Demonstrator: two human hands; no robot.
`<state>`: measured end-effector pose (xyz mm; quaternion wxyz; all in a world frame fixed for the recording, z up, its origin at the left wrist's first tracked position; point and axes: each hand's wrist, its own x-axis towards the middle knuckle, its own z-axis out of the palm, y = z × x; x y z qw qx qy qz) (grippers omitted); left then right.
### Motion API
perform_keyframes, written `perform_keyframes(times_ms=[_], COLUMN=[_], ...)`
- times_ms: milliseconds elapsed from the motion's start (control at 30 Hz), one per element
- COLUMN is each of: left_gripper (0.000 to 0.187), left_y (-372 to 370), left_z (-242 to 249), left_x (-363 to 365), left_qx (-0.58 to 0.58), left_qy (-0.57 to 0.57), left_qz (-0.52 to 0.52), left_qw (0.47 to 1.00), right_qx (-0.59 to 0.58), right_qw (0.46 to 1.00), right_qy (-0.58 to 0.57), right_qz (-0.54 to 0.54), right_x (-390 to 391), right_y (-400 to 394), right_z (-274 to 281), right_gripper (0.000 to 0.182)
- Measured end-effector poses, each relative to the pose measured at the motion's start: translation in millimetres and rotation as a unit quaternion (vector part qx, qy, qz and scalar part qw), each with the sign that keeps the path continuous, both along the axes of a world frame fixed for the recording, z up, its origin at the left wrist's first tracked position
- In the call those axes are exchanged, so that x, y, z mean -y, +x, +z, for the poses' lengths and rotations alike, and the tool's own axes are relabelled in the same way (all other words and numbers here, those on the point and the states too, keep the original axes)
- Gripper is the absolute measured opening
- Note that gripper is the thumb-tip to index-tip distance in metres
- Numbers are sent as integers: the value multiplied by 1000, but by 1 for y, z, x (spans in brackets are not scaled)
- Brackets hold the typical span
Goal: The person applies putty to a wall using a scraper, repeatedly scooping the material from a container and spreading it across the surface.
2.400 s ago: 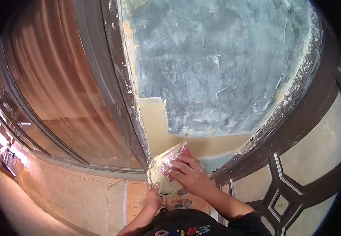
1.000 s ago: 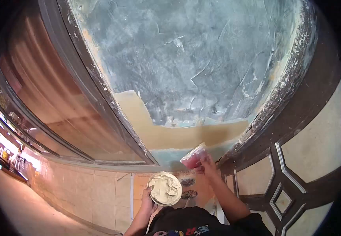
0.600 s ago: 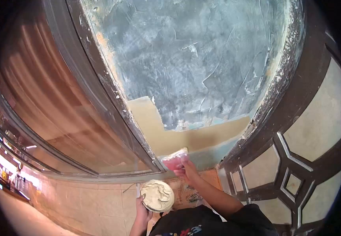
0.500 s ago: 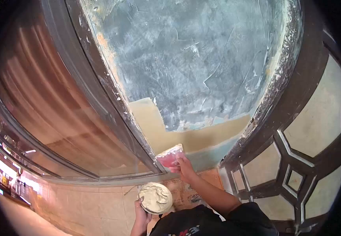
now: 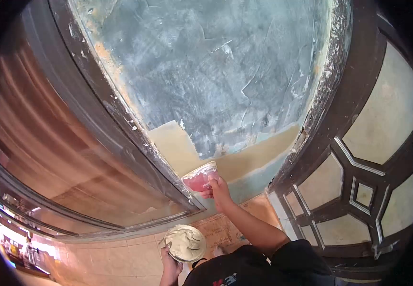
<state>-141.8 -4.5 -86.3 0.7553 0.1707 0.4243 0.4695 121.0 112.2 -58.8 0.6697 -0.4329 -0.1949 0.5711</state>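
Two hands clamped: right hand (image 5: 218, 188) raised, gripping scraper (image 5: 198, 177) against wall (image 5: 225, 71); left hand (image 5: 170, 267) low, clutching putty dish (image 5: 185, 243).

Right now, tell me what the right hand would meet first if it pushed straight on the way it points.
The right hand points its pink spreader up at the wall; the blade edge seems already against the beige putty patch, though depth is unclear.

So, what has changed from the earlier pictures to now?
The right hand lifted the pink scraper off the putty plate and moved it up to the wall's beige patch. The left hand still holds the plate below. The grey wall looks unchanged.
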Motion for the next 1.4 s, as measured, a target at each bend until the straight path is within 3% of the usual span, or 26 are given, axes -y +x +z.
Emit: perform_keyframes(times_ms=[100,267,600,800,1000,1100,1300,1400], left_gripper=[59,59,57,57,57,56,54,54], left_y=[4,7,7,6,4,4,5,10], left_z=[4,4,3,-4,-11,-9,-16,-12], left_x=[-4,-8,-8,-10,-11,-12,-15,-17], left_qx=[0,1,-10,8,23,17,22,-1], left_qy=[-17,-30,-12,-12,-22,-32,-14,-20], left_qz=[-1,-19,-28,-40,-30,-21,-35,-32], left_qw=[1000,999,999,999,999,999,999,999], right_qx=[19,-10,20,33,48,1,28,64], right_qw=[1000,1000,997,999,997,997,997,995], right_qy=[-18,14,-78,31,-55,-76,18,-24], right_qz=[4,23,21,-29,-29,-16,-63,-73], right_x=[0,-10,-5,-18,-10,-3,-16,-24], right_y=[1,-13,-17,-18,-15,-16,-14,-3], right_z=[-3,10,-42,3,-38,-48,1,-52], right_gripper=[30,36,38,31,29,29,32,29])
